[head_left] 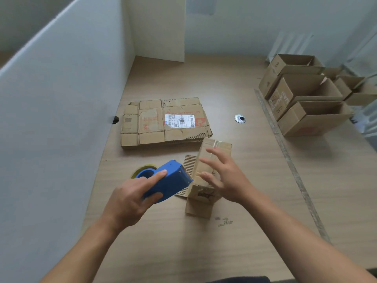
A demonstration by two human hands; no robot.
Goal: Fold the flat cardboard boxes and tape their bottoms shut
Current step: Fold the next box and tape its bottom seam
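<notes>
Box (218, 148) stands on table (255, 211), taped end up; judged light, stiff-walled, easily dented; best held by opposite side walls. Right hand (226, 178) released, fingers spread at its 3 o'clock. Left hand (130, 199) grasps dispenser (171, 180) at 9 o'clock; flats (163, 123) at 11.

We are counting one blue tape dispenser (175, 180) | we are counting one small standing box (223, 149) | we are counting one pile of flat boxes (163, 121), its sheets not countable | we are counting at least four open folded boxes (306, 88) | we are counting one metal grommet (240, 118)
</notes>
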